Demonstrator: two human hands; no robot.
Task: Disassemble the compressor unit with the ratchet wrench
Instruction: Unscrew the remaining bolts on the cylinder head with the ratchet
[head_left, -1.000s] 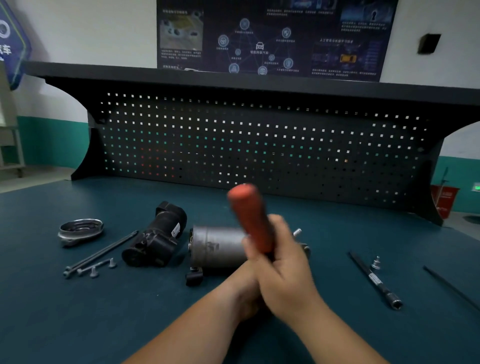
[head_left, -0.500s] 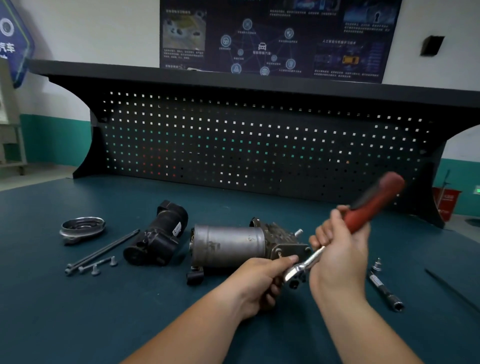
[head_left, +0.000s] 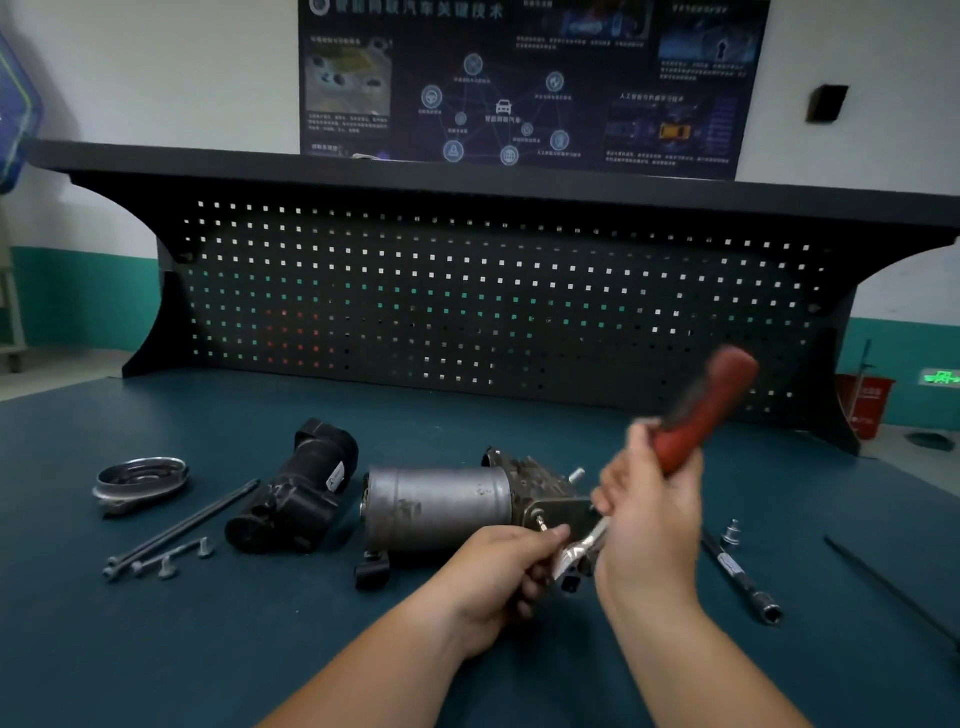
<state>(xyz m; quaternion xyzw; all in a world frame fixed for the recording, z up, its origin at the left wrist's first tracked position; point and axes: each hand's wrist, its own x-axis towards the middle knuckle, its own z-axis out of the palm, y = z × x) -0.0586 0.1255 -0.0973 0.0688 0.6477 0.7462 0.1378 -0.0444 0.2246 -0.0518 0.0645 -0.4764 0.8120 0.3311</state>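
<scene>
The compressor unit (head_left: 441, 506), a grey metal cylinder with a rough cast end block, lies on its side at the bench's middle. My right hand (head_left: 649, 519) grips the red handle of the ratchet wrench (head_left: 701, 410), which slants up to the right. The wrench's silver head (head_left: 574, 556) sits low at the front of the cast block. My left hand (head_left: 498, 566) is curled at the wrench head, fingertips pinching it next to a small bolt on the block.
A black motor housing (head_left: 301, 493) lies left of the cylinder, with long bolts (head_left: 176, 530), short screws (head_left: 171, 564) and a metal ring cover (head_left: 140, 480) further left. An extension bar (head_left: 743, 577) and a small socket (head_left: 731, 532) lie to the right. A pegboard (head_left: 467, 301) backs the bench.
The wrench handle swung from upright over the cylinder down to the right, then came back a little to the left. My left hand stays at the wrench head.
</scene>
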